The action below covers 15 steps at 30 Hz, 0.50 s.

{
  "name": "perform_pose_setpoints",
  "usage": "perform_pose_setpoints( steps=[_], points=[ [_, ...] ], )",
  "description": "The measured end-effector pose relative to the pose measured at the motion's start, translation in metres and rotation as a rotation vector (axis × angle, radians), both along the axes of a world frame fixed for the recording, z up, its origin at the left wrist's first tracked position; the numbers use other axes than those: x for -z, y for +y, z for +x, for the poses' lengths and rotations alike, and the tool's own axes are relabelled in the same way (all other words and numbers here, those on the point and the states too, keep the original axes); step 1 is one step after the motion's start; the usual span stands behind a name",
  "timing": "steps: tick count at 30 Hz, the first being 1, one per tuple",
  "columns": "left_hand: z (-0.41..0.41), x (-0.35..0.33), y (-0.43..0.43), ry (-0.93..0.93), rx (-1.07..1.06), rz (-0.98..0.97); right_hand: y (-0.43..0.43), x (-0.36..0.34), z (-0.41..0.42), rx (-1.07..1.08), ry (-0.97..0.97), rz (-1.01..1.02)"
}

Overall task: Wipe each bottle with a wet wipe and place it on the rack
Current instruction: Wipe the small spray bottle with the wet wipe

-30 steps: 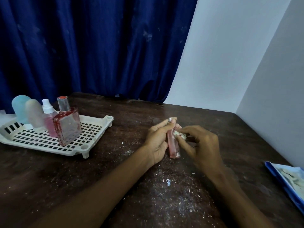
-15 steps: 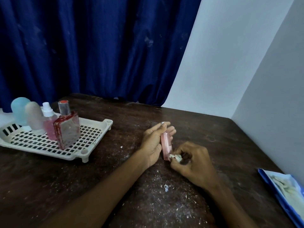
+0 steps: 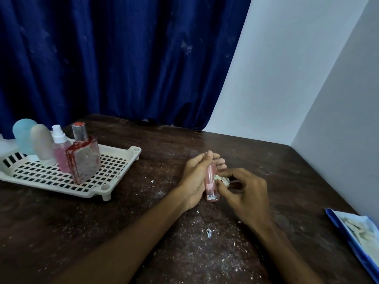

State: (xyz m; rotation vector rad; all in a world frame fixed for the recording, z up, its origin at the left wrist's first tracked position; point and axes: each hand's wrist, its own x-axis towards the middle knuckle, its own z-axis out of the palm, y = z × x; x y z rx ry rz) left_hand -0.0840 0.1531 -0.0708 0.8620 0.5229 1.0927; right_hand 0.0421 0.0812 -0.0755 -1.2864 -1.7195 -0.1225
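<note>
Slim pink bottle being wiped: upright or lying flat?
Upright. The left hand holds the slim pink bottle vertically, base down near the table, while the right hand pinches a crumpled wipe against its side.

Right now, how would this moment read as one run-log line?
step: wiping | left hand: holds pink bottle | right hand: pinches wipe against it | rack: four bottles standing

I hold my left hand [image 3: 193,177] palm inward, fingers stretched up along the pink bottle [image 3: 211,182] it grips, my right hand [image 3: 246,193] just beside it, fingers curled, pinching the wipe [image 3: 222,179] against the bottle, both forearms bare
</note>
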Motion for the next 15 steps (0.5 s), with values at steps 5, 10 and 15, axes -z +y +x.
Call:
perform_pose_setpoints(
  steps=[5, 10, 15],
  points=[
    [-0.0011, -0.0006, 0.0017, -0.016, 0.048, 0.003, 0.0021, 0.0020, 0.0041, 0.060, 0.020, -0.049],
    [0.0013, -0.0014, -0.0026, -0.026, 0.088, 0.003, -0.0002, -0.0020, -0.0004, 0.060, 0.080, 0.026],
    [-0.0011, -0.0012, -0.0006, -0.021, 0.061, -0.007, -0.0010, -0.0015, -0.0005, -0.001, 0.055, -0.005]
  ],
)
